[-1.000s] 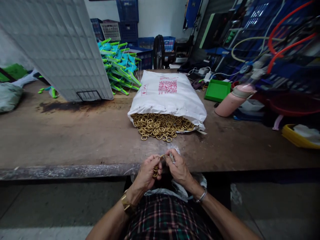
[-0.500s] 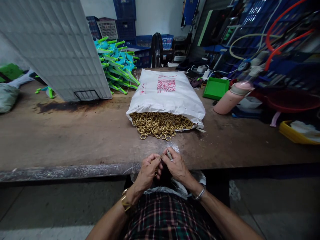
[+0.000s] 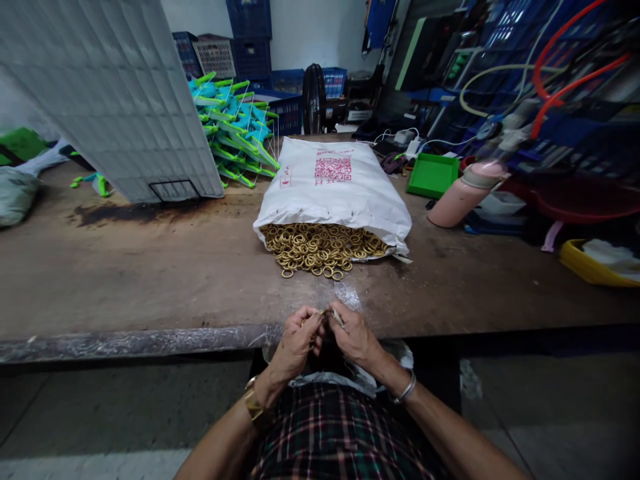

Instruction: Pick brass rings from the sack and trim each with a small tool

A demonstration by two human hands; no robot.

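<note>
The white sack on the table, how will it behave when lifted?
The white sack will probably sag, as its sheeting looks creased and soft. It is likely heavy: it bulges, and metallic-looking rings crowd its front. More rings may spill, since that end gapes open.

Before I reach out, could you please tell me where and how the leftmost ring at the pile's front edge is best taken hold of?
I'd pinch the near arc of the ring, coming from the front of the table. It seems to lie flat, hole facing up, with its near side turned away from the pile and the sack.
</note>
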